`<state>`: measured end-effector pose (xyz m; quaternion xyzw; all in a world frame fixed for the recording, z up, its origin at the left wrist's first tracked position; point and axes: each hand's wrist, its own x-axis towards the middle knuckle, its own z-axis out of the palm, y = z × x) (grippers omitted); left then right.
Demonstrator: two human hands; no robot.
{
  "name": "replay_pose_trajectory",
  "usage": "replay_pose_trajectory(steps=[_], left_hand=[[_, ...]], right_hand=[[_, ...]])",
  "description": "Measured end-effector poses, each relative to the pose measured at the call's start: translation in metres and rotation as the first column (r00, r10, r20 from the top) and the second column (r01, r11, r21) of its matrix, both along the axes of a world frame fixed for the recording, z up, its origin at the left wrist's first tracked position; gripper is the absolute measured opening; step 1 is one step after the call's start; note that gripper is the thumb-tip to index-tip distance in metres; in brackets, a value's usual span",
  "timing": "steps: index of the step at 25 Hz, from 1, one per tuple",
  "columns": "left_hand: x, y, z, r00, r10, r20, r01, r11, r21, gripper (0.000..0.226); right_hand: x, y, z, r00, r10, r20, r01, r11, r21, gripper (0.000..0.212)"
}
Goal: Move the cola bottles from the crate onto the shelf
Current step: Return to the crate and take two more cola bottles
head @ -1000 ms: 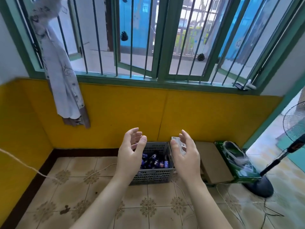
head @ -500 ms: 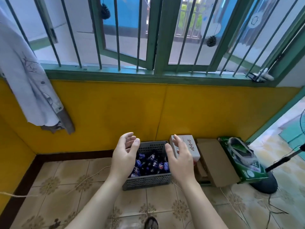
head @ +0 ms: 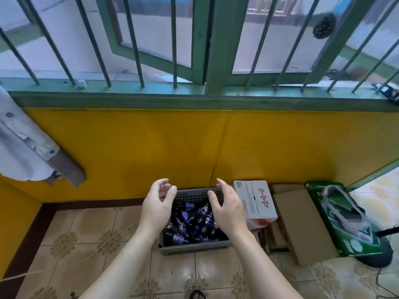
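A grey plastic crate (head: 194,248) stands on the tiled floor against the yellow wall. Inside it lie several small dark cola bottles (head: 190,221) with blue labels, heaped on their sides. My left hand (head: 156,209) hovers over the crate's left edge, fingers curled and apart, holding nothing. Over the right edge hangs my right hand (head: 226,209), also spread and empty. Both palms face each other with the bottles between them. No shelf is in view.
A white carton (head: 255,198) with red lettering sits right of the crate, then a brown cardboard box (head: 302,221) and a green box (head: 343,219). A fan base (head: 375,255) stands at the far right. A cord (head: 112,238) trails over the floor at left. A cloth (head: 23,152) hangs at left.
The view has moved closer and tilted down toward the crate. Both hands have dropped lower over the crate and stay empty.
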<state>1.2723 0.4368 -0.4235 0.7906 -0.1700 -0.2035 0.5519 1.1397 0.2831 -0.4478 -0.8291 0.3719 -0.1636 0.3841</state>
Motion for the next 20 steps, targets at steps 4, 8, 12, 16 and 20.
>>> replay_pose_trajectory(steps=[4,8,12,16,20], left_hand=[[0.046,-0.021,-0.032,0.999,0.017,-0.042,-0.013,0.997,0.081,0.037],[0.089,-0.032,-0.072,0.993,-0.019,-0.114,0.038,0.986,0.165,0.044],[0.13,-0.042,-0.124,0.988,-0.058,-0.141,0.09,0.969,0.23,0.047],[0.152,-0.054,-0.186,0.971,-0.085,-0.224,0.139,0.96,0.241,0.046],[0.165,-0.076,-0.275,0.963,-0.115,-0.243,0.181,0.945,0.272,0.049]], right_hand=[[0.044,-0.025,-0.029,0.989,0.064,-0.136,-0.064,0.998,0.001,0.058],[0.078,-0.033,-0.064,0.965,0.075,-0.251,-0.075,0.997,0.007,0.058],[0.109,-0.042,-0.112,0.934,0.092,-0.346,-0.097,0.995,0.003,0.058],[0.124,-0.053,-0.173,0.908,0.109,-0.405,-0.104,0.994,0.033,0.058],[0.132,-0.078,-0.262,0.867,0.142,-0.478,-0.164,0.987,-0.004,0.057]])
